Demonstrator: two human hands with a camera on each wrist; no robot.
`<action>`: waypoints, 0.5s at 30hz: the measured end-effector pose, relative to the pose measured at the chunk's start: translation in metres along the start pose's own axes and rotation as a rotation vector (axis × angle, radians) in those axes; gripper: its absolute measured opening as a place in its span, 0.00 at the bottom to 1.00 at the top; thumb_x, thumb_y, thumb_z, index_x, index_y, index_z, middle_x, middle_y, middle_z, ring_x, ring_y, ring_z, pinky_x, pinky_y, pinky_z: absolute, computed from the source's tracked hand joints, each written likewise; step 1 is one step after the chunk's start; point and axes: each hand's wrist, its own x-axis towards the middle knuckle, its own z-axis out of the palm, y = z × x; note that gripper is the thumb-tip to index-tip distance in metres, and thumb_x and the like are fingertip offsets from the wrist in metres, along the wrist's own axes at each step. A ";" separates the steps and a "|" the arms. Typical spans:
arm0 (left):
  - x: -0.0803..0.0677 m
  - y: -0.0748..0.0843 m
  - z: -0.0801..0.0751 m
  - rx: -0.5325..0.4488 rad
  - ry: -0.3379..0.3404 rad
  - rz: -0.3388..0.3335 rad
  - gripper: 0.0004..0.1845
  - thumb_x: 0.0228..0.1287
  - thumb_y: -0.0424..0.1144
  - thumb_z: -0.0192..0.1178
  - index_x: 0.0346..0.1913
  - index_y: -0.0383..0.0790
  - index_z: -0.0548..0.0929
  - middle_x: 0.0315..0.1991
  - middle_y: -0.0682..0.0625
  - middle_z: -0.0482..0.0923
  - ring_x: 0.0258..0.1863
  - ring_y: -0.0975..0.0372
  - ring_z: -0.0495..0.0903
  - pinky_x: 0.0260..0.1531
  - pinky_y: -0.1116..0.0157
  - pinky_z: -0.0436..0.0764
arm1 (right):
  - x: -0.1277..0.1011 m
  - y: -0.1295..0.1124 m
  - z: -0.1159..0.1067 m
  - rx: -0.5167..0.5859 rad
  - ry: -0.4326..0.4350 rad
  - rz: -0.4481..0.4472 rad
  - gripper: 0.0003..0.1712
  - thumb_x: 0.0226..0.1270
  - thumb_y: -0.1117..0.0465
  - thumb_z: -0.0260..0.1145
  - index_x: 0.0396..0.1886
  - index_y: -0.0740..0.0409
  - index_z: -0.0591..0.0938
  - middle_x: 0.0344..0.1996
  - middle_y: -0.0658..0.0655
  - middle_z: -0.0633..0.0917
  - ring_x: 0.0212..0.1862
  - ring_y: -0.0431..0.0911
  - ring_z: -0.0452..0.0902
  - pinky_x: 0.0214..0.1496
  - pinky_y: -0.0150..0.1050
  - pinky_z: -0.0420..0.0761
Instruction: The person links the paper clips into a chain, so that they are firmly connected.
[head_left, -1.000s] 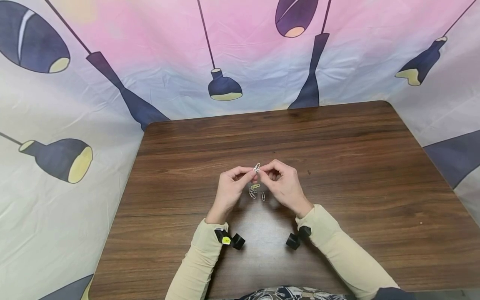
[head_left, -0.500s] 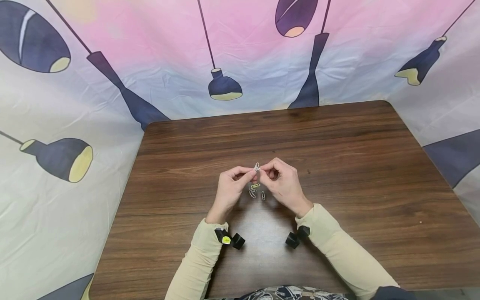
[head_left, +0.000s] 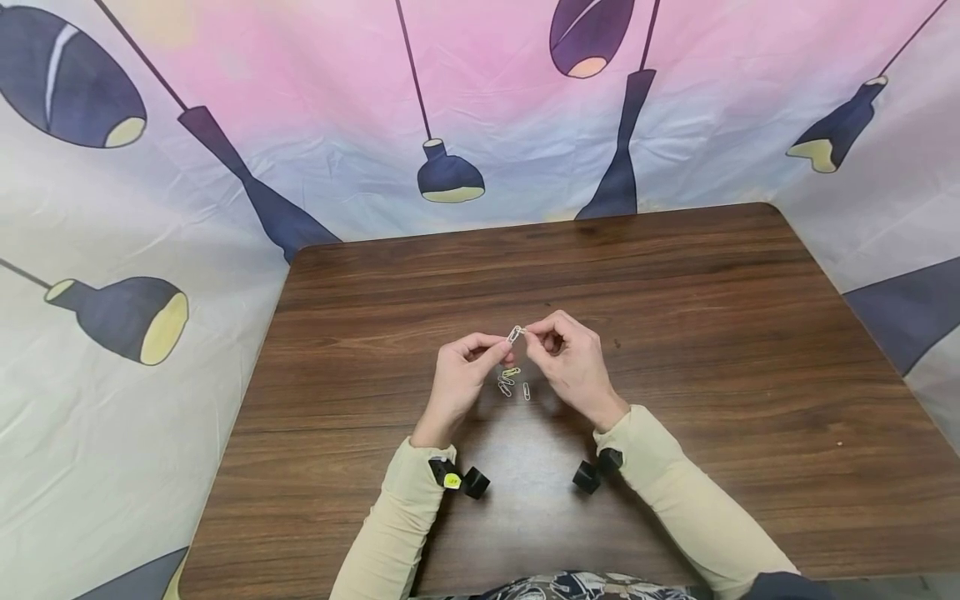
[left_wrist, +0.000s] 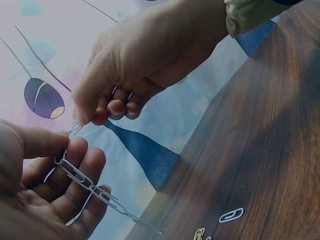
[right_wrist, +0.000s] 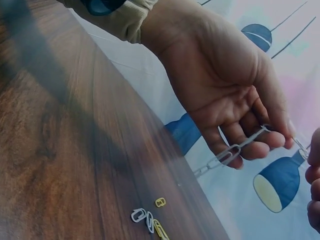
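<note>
Both hands raised above the middle of the table (head_left: 675, 350), fingertips meeting over it. Left hand (head_left: 461, 379) pinches the top of a paperclip chain (left_wrist: 87, 184) between thumb and forefinger, the other fingers loosely curled beneath; the chain runs across those fingers and hangs down off the hand toward the table. Right hand (head_left: 573, 367) is just right of the left, thumb and forefinger closed on a single paperclip (head_left: 514, 334) at the chain's upper end, remaining fingers curled in. From the head view only that top clip shows, as a small pale glint between the two hands; the hanging chain is hidden there behind the left fingers. Left wrist view: chain links clear across the palm, lower end fading into the blurred backdrop (head_left: 300, 125), last link hard to make out. Right wrist view: chain seen crossing the left fingers, right fingertips cut off at the frame's right edge, so the pinch itself is not visible there. Whether the top clip is already linked through the chain cannot be told. Loose paperclips (head_left: 513, 383) lie on the table just below the hands, near side; their count is uncertain, at least one yellow.
</note>
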 end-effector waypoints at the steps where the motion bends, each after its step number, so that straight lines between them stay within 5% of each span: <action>1: 0.000 0.000 0.000 0.004 0.002 0.002 0.09 0.61 0.30 0.66 0.38 0.24 0.84 0.25 0.46 0.84 0.27 0.61 0.84 0.39 0.56 0.83 | 0.001 0.000 -0.001 -0.002 0.003 0.008 0.09 0.51 0.83 0.66 0.31 0.70 0.81 0.22 0.60 0.79 0.23 0.48 0.71 0.24 0.36 0.71; 6: -0.001 0.000 -0.002 0.008 -0.001 0.011 0.10 0.62 0.32 0.66 0.38 0.25 0.84 0.25 0.46 0.84 0.26 0.62 0.84 0.35 0.65 0.81 | 0.001 0.001 -0.003 -0.002 0.001 0.055 0.07 0.55 0.81 0.66 0.33 0.70 0.82 0.23 0.60 0.79 0.25 0.47 0.72 0.25 0.38 0.72; 11: -0.003 0.001 -0.003 -0.012 -0.029 -0.008 0.09 0.64 0.33 0.63 0.37 0.26 0.82 0.25 0.48 0.84 0.29 0.61 0.83 0.43 0.61 0.79 | -0.004 0.017 0.000 0.028 -0.023 0.063 0.06 0.62 0.76 0.65 0.38 0.67 0.83 0.28 0.58 0.80 0.28 0.46 0.72 0.28 0.36 0.72; 15: -0.004 0.002 -0.003 0.002 -0.060 -0.028 0.09 0.67 0.36 0.61 0.37 0.30 0.82 0.27 0.47 0.85 0.33 0.50 0.84 0.51 0.54 0.75 | -0.006 0.027 0.000 0.060 -0.061 0.057 0.07 0.67 0.71 0.63 0.42 0.61 0.84 0.32 0.54 0.81 0.31 0.43 0.72 0.32 0.31 0.71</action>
